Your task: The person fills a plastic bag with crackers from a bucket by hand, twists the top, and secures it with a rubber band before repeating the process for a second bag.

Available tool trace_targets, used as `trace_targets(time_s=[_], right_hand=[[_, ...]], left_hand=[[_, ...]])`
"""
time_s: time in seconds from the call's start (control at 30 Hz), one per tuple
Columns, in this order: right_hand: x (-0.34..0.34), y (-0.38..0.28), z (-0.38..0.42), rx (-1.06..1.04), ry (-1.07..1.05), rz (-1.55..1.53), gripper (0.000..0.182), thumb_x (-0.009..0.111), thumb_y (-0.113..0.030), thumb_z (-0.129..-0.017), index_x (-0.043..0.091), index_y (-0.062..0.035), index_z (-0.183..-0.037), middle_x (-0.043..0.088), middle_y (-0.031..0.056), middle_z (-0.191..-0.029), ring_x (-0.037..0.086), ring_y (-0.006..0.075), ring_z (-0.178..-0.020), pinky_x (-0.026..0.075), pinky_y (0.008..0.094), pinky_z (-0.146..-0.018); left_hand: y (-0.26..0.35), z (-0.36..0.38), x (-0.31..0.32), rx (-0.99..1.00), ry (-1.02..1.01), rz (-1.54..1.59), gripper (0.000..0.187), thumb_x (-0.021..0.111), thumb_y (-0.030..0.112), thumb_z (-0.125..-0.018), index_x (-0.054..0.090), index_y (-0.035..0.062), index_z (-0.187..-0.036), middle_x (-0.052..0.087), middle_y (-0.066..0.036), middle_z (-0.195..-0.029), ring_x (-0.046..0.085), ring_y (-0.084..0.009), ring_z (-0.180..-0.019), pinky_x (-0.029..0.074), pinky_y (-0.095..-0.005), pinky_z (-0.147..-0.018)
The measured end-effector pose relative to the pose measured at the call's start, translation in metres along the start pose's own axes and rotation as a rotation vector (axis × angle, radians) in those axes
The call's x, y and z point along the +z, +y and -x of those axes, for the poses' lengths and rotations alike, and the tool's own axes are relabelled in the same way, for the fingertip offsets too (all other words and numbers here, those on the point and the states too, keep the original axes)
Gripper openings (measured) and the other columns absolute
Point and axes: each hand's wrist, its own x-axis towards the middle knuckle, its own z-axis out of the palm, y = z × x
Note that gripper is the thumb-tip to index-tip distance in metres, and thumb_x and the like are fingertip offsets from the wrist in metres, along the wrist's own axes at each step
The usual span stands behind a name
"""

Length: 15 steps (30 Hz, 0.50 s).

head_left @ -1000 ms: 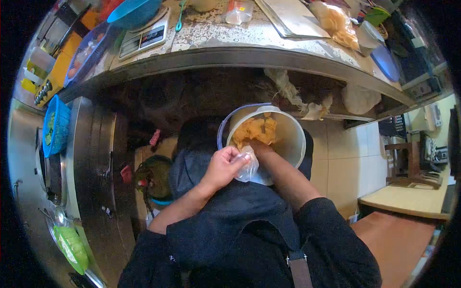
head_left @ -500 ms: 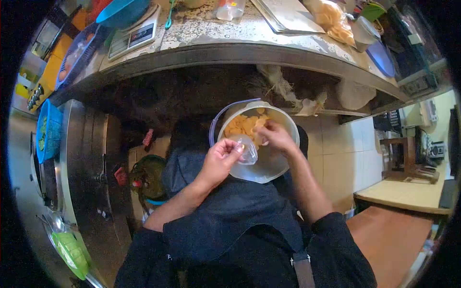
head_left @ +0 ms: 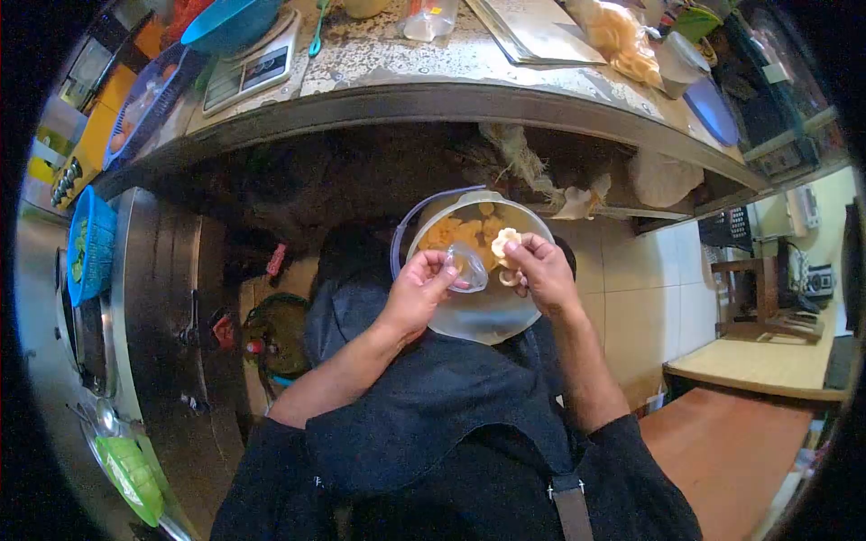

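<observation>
A round pale bucket (head_left: 492,325) with a purple handle sits between the person's legs. Orange-yellow pieces (head_left: 451,232) lie inside it. Over its left part, my left hand (head_left: 422,287) pinches a small clear plastic bag (head_left: 468,270); whether anything is in the bag is hard to tell. My right hand (head_left: 544,270) is at the bucket's right side, its fingers closed on pale, flower-shaped pieces (head_left: 505,243), one at the fingertips and one lower down by the curled fingers.
A worn counter (head_left: 388,68) runs across the top, bearing a scale (head_left: 253,77), papers (head_left: 532,36) and a bag of orange pieces (head_left: 622,45). A blue basket (head_left: 95,245) stands at left. An orange-brown surface (head_left: 726,451) lies at lower right.
My right hand has come up out of the bucket and moved right, now with pale pieces in its fingers. My left hand still holds the bag, nearly in the same place.
</observation>
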Motion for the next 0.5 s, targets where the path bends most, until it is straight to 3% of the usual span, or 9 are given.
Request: trace_targets(time_s=[0.17,0.2,0.3,0.4,0.5], right_hand=[[0.012,0.003,0.005,-0.262,-0.052,0.261,0.020,0.064,-0.019,-0.090,0.060,-0.0008,-0.096,0.064,0.0021,-0.080,0.057,0.0054,-0.061,0.043,0.0193,-0.050],[0.017,-0.003,0.010,-0.226,-0.033,0.317,0.019,0.065,-0.016,-0.090,0.060,0.0011,-0.097,0.064,0.0019,-0.081,0.057,0.0054,-0.062,0.045,0.0202,-0.053],[0.017,0.005,0.006,-0.235,-0.070,0.244,0.019,0.062,-0.019,-0.091,0.059,-0.0006,-0.098,0.064,0.0026,-0.080,0.058,0.0065,-0.061,0.047,0.0207,-0.054],[0.018,0.000,0.008,-0.081,-0.051,0.043,0.021,0.058,-0.022,-0.094,0.056,-0.0028,-0.102,0.064,0.0045,-0.082,0.062,0.0108,-0.066,0.051,0.0233,-0.055],[0.028,-0.002,0.012,-0.074,-0.060,-0.202,0.023,0.054,-0.024,-0.095,0.051,-0.0058,-0.109,0.063,0.0073,-0.090,0.065,0.0165,-0.076,0.054,0.0272,-0.057]], left_hand=[[0.000,0.000,0.003,-0.016,-0.052,0.110,0.022,0.057,0.009,-0.092,0.049,0.0078,-0.112,0.062,-0.007,-0.100,0.064,-0.0180,-0.090,0.051,-0.0282,-0.071],[0.001,0.000,0.005,-0.023,-0.061,0.162,0.021,0.056,0.009,-0.092,0.049,0.0079,-0.113,0.062,-0.008,-0.102,0.064,-0.0186,-0.092,0.051,-0.0290,-0.072],[-0.001,-0.001,0.006,-0.015,-0.071,0.227,0.022,0.055,0.008,-0.092,0.049,0.0074,-0.113,0.060,-0.008,-0.106,0.063,-0.0202,-0.095,0.052,-0.0322,-0.077],[0.005,0.002,0.004,-0.047,-0.064,0.160,0.022,0.054,0.007,-0.093,0.048,0.0071,-0.114,0.059,-0.009,-0.108,0.062,-0.0206,-0.097,0.052,-0.0353,-0.082],[0.007,0.004,0.006,-0.049,-0.068,0.204,0.023,0.053,0.008,-0.093,0.047,0.0064,-0.115,0.059,-0.009,-0.108,0.061,-0.0203,-0.098,0.052,-0.0364,-0.085]])
